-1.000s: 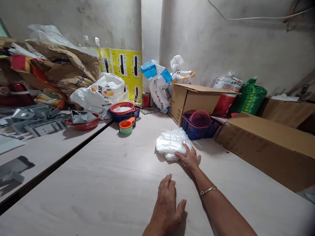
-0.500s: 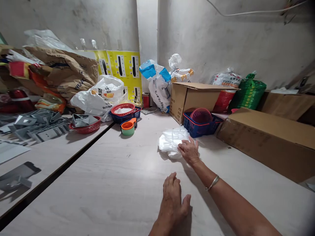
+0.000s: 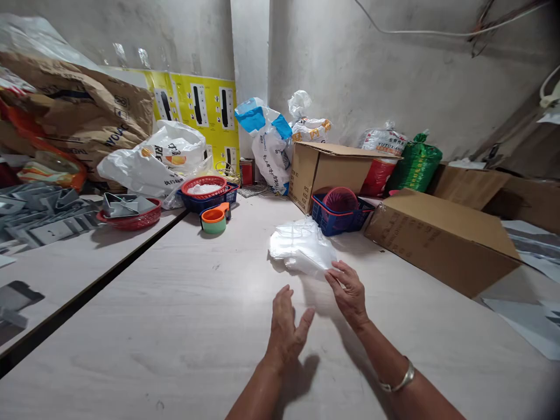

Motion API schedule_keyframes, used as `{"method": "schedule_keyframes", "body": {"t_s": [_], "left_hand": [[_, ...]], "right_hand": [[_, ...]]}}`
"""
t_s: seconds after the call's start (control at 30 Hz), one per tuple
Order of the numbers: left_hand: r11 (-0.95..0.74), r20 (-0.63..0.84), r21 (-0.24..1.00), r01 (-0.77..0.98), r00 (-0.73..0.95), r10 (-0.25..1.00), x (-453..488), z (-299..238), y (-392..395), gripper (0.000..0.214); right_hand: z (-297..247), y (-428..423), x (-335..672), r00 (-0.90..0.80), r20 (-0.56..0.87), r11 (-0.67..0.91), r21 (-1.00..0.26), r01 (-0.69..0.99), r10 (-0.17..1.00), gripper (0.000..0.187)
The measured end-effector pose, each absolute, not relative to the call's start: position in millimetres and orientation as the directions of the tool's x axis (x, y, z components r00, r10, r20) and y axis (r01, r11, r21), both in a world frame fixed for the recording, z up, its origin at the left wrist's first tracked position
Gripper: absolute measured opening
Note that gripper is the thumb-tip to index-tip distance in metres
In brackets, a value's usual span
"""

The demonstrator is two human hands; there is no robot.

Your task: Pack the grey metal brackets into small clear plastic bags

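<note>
Currently my right hand (image 3: 347,293) is open just beside the clear plastic bag (image 3: 301,248), my left hand (image 3: 284,329) open nearer me.

The bottom edge is cutting off the left forearm (image 3: 256,396) and right forearm (image 3: 420,402), the left edge is cropping the brown paper sack (image 3: 65,105), and the printing on the cardboard box (image 3: 441,245) is blurring too small to read.

The head-worn camera looks forward and down along a pale wood-grain tabletop (image 3: 144,326), facing a grey plaster wall corner (image 3: 249,46) at twelve o'clock. Close by at six o'clock are the person's left hand (image 3: 284,329) and right hand (image 3: 347,294); a brown cardboard box (image 3: 441,239) sits farther off at two o'clock.
</note>
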State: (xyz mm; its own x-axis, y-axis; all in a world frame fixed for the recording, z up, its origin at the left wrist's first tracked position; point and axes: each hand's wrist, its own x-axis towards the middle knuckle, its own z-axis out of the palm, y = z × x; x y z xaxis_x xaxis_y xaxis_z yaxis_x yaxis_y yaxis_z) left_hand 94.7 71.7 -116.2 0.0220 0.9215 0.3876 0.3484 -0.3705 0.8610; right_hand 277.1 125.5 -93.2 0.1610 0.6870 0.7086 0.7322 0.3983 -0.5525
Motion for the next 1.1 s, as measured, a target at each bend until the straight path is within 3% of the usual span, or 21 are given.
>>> {"method": "schedule_keyframes", "body": {"t_s": [0.1,0.23,0.37,0.5,0.7,0.87,0.97,1.03,1.1], "left_hand": [[-0.259,0.266,0.960,0.107,-0.055,0.962,88,-104,72,0.054],[-0.147,0.134,0.976,-0.161,-0.092,0.987,80,-91,67,0.042],[0.004,-0.047,0.977,-0.212,-0.197,0.979,73,-87,55,0.026],[0.165,-0.201,0.971,-0.172,-0.220,0.955,53,-87,36,0.026],[0.125,-0.126,0.992,-0.024,-0.346,0.930,41,-91,13,0.039],[0.051,-0.005,0.993,0.111,-0.382,0.924,49,-96,8,0.042],[0.018,0.043,0.986,0.164,-0.362,0.931,48,-97,6,0.036],[-0.002,0.057,0.987,0.162,-0.334,0.941,46,-97,4,0.032],[-0.027,0.072,0.989,0.148,-0.311,0.948,45,-98,3,0.030]], "right_hand": [[-99,90,257,0.212,0.666,0.399,-0.638,0.659,0.715,0.024],[-98,57,228,0.141,0.608,0.354,-0.619,0.701,0.781,0.022],[-92,42,215,0.020,0.518,0.353,-0.610,0.710,0.855,0.018],[-96,45,228,0.017,0.551,0.399,-0.624,0.672,0.834,0.023],[-109,51,249,0.022,0.470,0.322,-0.636,0.702,0.882,0.027],[-95,36,241,-0.255,0.422,0.441,-0.438,0.783,0.870,0.050],[-93,33,240,-0.319,0.376,0.453,-0.351,0.819,0.870,0.028],[-95,35,243,-0.269,0.371,0.404,-0.356,0.843,0.889,0.010],[-99,40,249,-0.153,0.377,0.303,-0.381,0.873,0.914,0.009]]}}
